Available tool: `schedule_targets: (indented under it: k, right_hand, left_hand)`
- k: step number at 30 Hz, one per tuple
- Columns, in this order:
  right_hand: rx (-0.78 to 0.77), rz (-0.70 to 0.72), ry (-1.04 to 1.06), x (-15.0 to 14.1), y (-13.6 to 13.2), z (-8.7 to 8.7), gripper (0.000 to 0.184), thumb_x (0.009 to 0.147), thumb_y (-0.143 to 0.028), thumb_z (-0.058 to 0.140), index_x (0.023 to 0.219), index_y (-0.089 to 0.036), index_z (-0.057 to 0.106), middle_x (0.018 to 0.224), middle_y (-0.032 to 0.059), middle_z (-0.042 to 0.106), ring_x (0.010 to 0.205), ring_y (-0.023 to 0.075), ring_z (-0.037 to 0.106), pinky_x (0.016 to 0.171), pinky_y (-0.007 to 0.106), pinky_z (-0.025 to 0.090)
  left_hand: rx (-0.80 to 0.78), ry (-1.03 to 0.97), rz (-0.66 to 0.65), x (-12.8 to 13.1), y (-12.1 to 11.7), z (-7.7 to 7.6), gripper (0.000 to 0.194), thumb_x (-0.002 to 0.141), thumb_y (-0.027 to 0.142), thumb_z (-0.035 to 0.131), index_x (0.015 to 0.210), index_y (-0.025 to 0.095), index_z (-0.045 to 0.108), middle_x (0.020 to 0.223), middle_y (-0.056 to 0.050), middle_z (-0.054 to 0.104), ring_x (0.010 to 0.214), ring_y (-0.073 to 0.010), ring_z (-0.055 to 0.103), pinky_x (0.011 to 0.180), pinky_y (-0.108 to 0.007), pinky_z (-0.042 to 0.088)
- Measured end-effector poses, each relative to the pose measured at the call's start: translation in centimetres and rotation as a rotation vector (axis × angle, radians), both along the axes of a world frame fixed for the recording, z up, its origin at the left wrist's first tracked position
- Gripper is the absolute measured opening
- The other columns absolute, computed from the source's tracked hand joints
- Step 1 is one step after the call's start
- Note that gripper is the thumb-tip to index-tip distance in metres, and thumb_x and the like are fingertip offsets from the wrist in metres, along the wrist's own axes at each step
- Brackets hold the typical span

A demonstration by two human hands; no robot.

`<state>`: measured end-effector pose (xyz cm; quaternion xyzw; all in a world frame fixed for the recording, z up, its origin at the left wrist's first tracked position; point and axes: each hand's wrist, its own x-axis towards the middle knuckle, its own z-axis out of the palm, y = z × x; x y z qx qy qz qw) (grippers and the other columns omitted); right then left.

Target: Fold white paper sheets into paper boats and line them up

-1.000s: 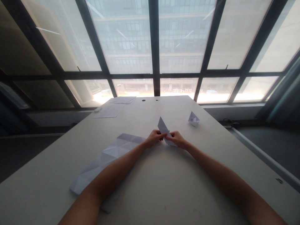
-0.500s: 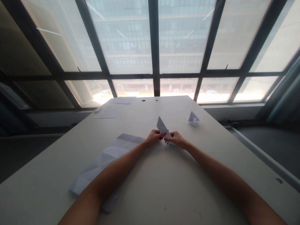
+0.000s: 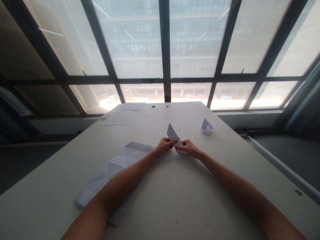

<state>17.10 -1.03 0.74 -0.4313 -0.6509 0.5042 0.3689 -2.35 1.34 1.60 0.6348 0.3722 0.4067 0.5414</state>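
A folded piece of white paper with a pointed tip is held between both hands above the middle of the table. My left hand pinches its left side, the thumb lying across the face. At the lower right, my right hand grips the same paper with its thumb on top; the fingers behind are partly hidden. To the right of the hands stands a small folded paper boat. A large creased sheet of paper lies under and beside my left forearm, which hides part of it.
The white table stretches away to a wall of windows with dark frames. Flat sheets of paper rest at its far left. Two round dark spots, one a cable hole, show near the far edge. A curtain hangs at the right.
Almost nothing differs. Both hands keep their hold on the folded paper in the same place; the whole view has shifted very slightly.
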Motion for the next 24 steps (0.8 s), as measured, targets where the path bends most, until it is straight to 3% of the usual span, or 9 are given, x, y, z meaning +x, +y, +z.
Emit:
schedule_targets:
  k: [5, 13, 20, 24]
  right_hand:
    - [-0.040, -0.034, -0.036, -0.1, 0.0, -0.1, 0.038, 0.067, -0.046, 0.081, 0.080, -0.011, 0.078, 0.056, 0.0019, 0.064, 0.053, 0.0138, 0.055, 0.049, 0.023, 0.037]
    - [-0.040, 0.007, -0.023, -0.1, 0.0, -0.3, 0.038, 0.071, -0.046, 0.080, 0.083, -0.010, 0.078, 0.067, 0.0058, 0.071, 0.059, 0.0150, 0.060, 0.053, 0.023, 0.041]
    - [-0.023, 0.046, 0.004, 0.0, 0.1, -0.1, 0.037, 0.073, -0.047, 0.078, 0.072, -0.011, 0.075, 0.070, 0.0092, 0.073, 0.057, 0.0135, 0.060, 0.053, 0.023, 0.042]
    - [-0.025, 0.044, 0.035, -0.1, 0.1, -0.1, 0.043, 0.075, -0.055, 0.074, 0.072, -0.011, 0.074, 0.072, 0.0097, 0.074, 0.058, 0.0138, 0.061, 0.054, 0.024, 0.043]
  left_hand:
    - [0.049, 0.074, -0.024, 0.0, -0.7, 0.7, 0.044, 0.072, 0.053, 0.079, 0.063, 0.011, 0.070, 0.051, 0.002, 0.052, 0.048, -0.0073, 0.038, 0.048, -0.023, 0.025]
    - [0.037, 0.053, -0.033, -0.1, -0.8, 0.5, 0.045, 0.071, 0.055, 0.079, 0.068, 0.010, 0.073, 0.050, 0.000, 0.053, 0.047, -0.0077, 0.037, 0.048, -0.024, 0.024]
    - [-0.027, -0.154, 0.159, 0.1, 0.7, -0.9, 0.043, 0.064, 0.051, 0.085, 0.058, 0.013, 0.068, 0.052, 0.001, 0.053, 0.050, -0.0085, 0.040, 0.051, -0.025, 0.028]
    - [-0.072, -0.259, 0.208, 0.1, 1.5, -1.5, 0.038, 0.064, 0.048, 0.086, 0.067, 0.013, 0.072, 0.060, -0.001, 0.058, 0.053, -0.0087, 0.042, 0.054, -0.025, 0.029]
